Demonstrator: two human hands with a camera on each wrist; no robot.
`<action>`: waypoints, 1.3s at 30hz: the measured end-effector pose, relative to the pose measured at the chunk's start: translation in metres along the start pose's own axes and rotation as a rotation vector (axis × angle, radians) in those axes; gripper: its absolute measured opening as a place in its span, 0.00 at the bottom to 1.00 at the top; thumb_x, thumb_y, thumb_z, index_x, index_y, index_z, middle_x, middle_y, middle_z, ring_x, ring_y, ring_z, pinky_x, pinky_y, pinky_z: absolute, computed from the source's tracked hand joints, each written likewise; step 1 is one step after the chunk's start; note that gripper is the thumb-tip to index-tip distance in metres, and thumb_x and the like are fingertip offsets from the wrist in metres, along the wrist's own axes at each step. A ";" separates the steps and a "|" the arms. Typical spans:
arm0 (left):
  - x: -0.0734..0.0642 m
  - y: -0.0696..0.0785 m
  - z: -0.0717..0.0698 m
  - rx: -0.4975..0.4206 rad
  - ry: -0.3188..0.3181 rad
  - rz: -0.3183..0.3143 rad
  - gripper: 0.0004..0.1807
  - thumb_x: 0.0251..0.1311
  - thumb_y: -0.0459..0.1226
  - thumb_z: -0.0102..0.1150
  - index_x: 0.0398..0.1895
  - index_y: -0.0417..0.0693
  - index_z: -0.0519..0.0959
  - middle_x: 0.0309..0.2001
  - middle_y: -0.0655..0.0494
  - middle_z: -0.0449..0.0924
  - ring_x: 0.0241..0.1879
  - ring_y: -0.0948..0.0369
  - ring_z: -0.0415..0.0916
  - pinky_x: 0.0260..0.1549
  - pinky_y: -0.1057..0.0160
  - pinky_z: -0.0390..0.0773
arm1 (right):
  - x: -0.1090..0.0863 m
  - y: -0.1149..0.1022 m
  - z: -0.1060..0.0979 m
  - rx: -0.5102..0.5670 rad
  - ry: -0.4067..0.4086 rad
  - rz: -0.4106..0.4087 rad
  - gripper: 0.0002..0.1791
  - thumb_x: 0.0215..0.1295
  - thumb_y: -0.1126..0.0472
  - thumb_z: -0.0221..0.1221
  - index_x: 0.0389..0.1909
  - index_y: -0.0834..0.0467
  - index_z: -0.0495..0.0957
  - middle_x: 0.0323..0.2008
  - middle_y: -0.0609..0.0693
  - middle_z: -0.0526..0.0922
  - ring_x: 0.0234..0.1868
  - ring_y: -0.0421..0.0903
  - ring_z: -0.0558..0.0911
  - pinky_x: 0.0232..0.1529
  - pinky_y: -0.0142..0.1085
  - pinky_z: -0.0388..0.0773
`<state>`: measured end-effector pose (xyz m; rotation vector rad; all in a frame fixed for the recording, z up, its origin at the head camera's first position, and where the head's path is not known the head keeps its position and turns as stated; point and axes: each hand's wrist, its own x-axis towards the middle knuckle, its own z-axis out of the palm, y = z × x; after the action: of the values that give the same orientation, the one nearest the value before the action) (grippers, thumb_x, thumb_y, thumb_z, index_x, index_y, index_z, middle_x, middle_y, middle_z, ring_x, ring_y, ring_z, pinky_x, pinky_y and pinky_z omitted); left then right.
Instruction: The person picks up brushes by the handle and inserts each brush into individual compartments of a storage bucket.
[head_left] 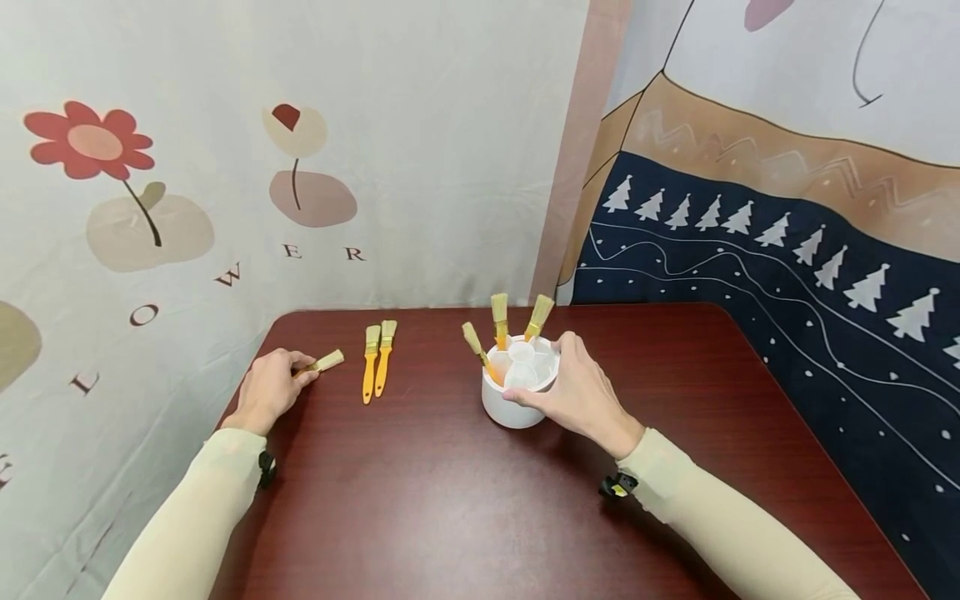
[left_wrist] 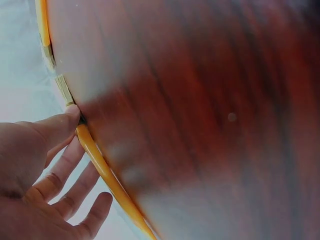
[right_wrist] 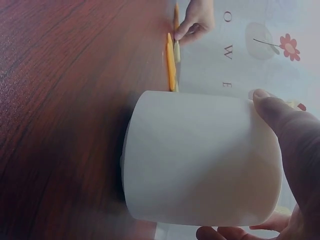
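Note:
At the table's left edge, my left hand [head_left: 272, 385] pinches a paintbrush [head_left: 330, 361] near its metal band. In the left wrist view, thumb and finger hold that brush [left_wrist: 64, 90], and its yellow handle runs down along the tabletop. My right hand [head_left: 581, 387] grips the rim of a white round holder [head_left: 517, 408] with sections inside, thumb on the near side and fingers at the far side. Three brushes stand in it, bristles up: one leaning left [head_left: 474, 340], one upright [head_left: 500, 315] and one tilted right [head_left: 539, 315]. The right wrist view shows the holder's smooth white wall [right_wrist: 200, 160].
Two more yellow-handled brushes, one [head_left: 371, 362] beside the other [head_left: 386, 358], lie side by side between the left hand and the holder, bristles toward the back. A dark red-brown table [head_left: 420, 500] carries everything. Printed cloth [head_left: 450, 167] hangs behind its back edge.

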<state>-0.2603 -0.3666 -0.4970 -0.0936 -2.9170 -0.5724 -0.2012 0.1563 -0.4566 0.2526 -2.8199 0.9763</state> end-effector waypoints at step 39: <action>-0.012 0.135 0.002 -0.282 0.310 0.115 0.14 0.75 0.36 0.79 0.59 0.42 0.93 0.48 0.42 0.91 0.44 0.48 0.93 0.46 0.61 0.88 | 0.034 0.038 -0.032 0.151 -0.313 -0.117 0.58 0.70 0.30 0.76 0.90 0.54 0.65 0.87 0.57 0.73 0.88 0.63 0.72 0.88 0.71 0.68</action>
<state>-0.2361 -0.2412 -0.4510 -0.1883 -2.5005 -0.8872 -0.2397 0.2017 -0.4480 0.6323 -2.9615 1.2200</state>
